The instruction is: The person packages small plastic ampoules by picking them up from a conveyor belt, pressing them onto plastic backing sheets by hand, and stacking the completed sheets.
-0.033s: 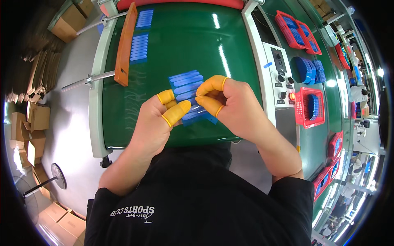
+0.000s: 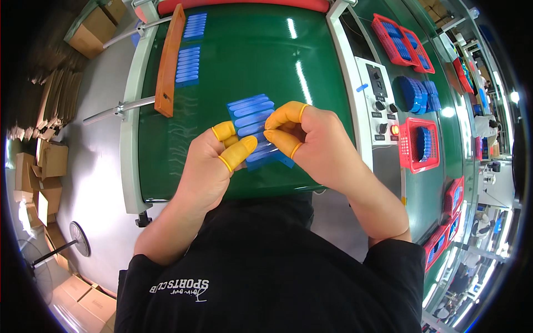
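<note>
At the centre of the frame, the person's left hand point(image 2: 208, 158) grasps a blue ribbed sheet point(image 2: 252, 114) between thumb and finger, while the right hand point(image 2: 319, 139) pinches its right side. Yellow finger covers point(image 2: 239, 154) show on both hands. At upper left, 2 more blue sheets point(image 2: 189, 64) lie on the green belt point(image 2: 250, 61) beside an orange bar point(image 2: 169, 66).

In the middle, I see the left hand point(image 2: 202, 166) and right hand point(image 2: 319, 139) holding a bumpy blue sheet point(image 2: 251, 108). Brown boxes point(image 2: 54, 159) sit far left.
</note>
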The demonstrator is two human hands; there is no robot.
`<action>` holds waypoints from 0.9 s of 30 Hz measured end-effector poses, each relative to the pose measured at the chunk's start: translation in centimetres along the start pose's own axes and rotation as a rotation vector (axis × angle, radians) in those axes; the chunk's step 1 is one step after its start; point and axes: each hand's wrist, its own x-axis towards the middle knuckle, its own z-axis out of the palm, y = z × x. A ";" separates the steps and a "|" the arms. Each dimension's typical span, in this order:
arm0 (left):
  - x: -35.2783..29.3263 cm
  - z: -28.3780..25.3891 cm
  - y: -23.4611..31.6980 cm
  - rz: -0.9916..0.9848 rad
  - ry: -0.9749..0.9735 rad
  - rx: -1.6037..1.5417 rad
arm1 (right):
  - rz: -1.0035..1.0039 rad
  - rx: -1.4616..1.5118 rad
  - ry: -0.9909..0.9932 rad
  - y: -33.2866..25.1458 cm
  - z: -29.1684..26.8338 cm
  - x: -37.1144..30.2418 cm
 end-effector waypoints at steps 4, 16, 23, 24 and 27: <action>0.0 0.0 0.1 0.014 0.057 0.055 | -0.062 -0.128 0.017 -0.3 0.1 0.1; -0.1 -0.8 -0.1 0.158 0.139 0.217 | -0.050 0.224 0.395 0.9 -0.6 -1.0; 0.1 -0.2 0.4 0.108 0.156 0.186 | 0.159 0.459 0.176 1.6 1.9 -0.5; 0.1 -0.3 0.3 0.099 0.147 0.183 | 0.156 0.457 0.166 1.6 1.8 -0.5; 0.0 -0.6 0.4 0.092 0.141 0.168 | 0.225 0.521 0.102 2.0 1.3 -0.7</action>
